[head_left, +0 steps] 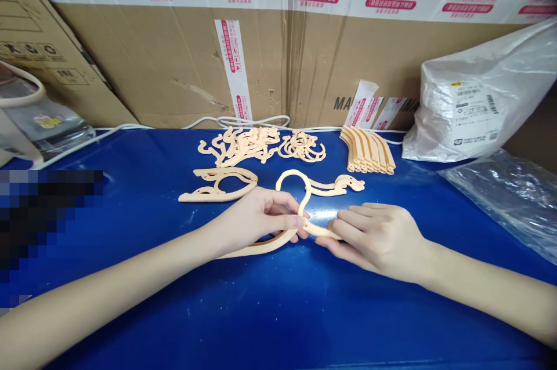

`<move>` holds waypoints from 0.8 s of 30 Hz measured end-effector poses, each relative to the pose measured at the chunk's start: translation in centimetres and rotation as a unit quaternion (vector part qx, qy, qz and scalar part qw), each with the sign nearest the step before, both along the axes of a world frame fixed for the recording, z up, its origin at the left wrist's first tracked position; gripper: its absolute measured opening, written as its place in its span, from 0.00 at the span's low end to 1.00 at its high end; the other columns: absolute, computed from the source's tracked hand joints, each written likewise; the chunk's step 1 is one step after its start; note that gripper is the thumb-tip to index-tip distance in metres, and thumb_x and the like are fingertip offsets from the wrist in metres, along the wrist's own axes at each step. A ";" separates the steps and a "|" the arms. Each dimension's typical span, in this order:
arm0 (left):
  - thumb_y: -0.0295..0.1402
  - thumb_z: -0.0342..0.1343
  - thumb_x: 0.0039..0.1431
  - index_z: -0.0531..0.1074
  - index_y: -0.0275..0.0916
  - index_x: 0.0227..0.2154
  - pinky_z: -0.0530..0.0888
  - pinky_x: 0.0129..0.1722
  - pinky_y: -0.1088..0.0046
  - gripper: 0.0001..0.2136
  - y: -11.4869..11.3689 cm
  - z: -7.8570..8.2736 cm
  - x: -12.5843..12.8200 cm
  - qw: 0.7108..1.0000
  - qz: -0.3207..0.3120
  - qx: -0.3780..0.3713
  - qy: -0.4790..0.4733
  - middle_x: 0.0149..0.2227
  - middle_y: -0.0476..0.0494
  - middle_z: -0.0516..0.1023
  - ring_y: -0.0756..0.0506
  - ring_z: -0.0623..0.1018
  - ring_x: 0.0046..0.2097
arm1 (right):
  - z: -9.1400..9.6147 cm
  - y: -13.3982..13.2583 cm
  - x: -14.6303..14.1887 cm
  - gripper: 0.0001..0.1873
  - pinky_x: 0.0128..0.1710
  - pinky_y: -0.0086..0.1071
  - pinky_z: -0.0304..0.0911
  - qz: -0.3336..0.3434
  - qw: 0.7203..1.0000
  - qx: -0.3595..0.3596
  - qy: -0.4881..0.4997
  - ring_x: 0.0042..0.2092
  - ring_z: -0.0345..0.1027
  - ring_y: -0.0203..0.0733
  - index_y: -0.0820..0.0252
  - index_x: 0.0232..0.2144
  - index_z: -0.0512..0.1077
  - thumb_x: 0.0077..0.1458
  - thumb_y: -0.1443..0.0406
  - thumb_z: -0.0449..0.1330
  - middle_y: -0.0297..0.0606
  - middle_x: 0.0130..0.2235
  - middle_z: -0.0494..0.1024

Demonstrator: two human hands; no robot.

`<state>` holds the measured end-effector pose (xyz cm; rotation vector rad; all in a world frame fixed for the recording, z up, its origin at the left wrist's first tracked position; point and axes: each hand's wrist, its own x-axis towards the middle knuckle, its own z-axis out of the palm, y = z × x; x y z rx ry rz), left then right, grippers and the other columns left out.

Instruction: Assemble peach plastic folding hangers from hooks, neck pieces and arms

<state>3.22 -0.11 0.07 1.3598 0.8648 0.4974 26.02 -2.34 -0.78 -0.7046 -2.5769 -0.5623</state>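
Observation:
A peach plastic hanger [294, 185] lies flat on the blue table [278, 312], its hook pointing away from me. My left hand [256, 216] pinches the hanger at the base of the hook, over its left arm. My right hand [376, 236] grips the hanger's right arm with curled fingers. Both hands meet at the hanger's middle. Two loose hanger pieces lie just beyond: one to the left [220, 184], one to the right [342, 185].
A heap of hook pieces [261, 145] and a neat stack of arm pieces [368, 151] lie at the table's back. Cardboard boxes [174, 62] wall off the rear. White plastic bags [478, 103] and clear film [509, 196] sit right. A white cable [130, 126] runs along the back.

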 end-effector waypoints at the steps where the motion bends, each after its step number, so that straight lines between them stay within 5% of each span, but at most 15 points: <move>1: 0.30 0.58 0.57 0.75 0.34 0.35 0.72 0.34 0.78 0.05 0.0 0.0 0.0 1.000 -0.002 -0.001 0.000 0.31 0.46 0.81 0.52 0.78 0.31 | -0.1 0.0 0.0 0.21 0.23 0.31 0.50 -0.001 1.000 0.000 0.000 0.21 0.62 0.32 0.59 0.20 0.66 0.64 0.59 0.51 0.28 0.19 0.66; 24: 0.36 0.47 0.66 0.75 0.33 0.40 0.70 0.26 0.80 0.15 -0.6 0.4 0.1 0.997 -0.040 0.030 0.061 0.26 0.48 0.77 0.53 0.74 0.26 | -0.4 0.2 0.0 0.21 0.23 0.31 0.51 -0.004 0.999 -0.045 0.018 0.22 0.64 0.31 0.60 0.22 0.69 0.65 0.59 0.49 0.29 0.20 0.69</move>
